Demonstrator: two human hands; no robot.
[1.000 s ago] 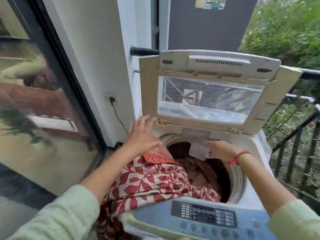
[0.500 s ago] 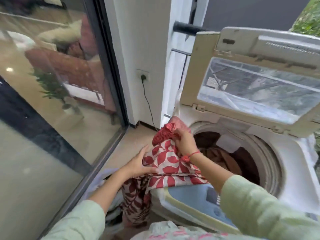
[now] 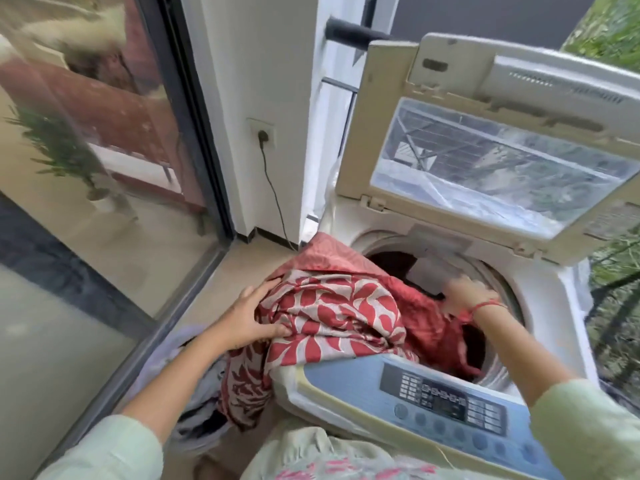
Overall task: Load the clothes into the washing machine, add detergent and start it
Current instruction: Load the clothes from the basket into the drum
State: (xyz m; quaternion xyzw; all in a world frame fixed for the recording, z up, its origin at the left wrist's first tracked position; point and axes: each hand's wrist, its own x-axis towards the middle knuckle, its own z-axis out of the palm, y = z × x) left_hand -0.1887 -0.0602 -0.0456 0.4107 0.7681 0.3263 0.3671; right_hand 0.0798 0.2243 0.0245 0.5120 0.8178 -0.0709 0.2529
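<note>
Head view looks down on one top-loading washing machine (image 3: 561,306) with its lid (image 3: 502,143) raised upright at the back, a clear window set in it. No brand name can be read anywhere; the control panel (image 3: 446,400) along the front edge carries one dark display block with rows of small white labels and a line of round blue buttons below it, all too small and blurred to make out. One red and cream leaf-print cloth (image 3: 332,313) lies bunched over the front left rim of the machine, part of it trailing down the outside at the left and part spilling into the drum (image 3: 495,344), where darker clothes show in the opening. Two hands are on it. The left hand (image 3: 249,317) is spread wide, fingers apart, pressed flat against the left side of the bunch with the thumb tucked under a fold, gripping loosely rather than clenched. The right hand (image 3: 464,296), with a red thread band at the wrist, reaches over the drum opening with fingers partly curled; motion blur hides whether it has hold of the cloth or only rests on it. Both arms wear pale green sleeves. Below the left forearm a basket (image 3: 194,410) holds grey clothing. On the white wall one socket (image 3: 263,135) has one black plug in it, its cable running down to the floor beside a glass sliding door (image 3: 86,168).
</note>
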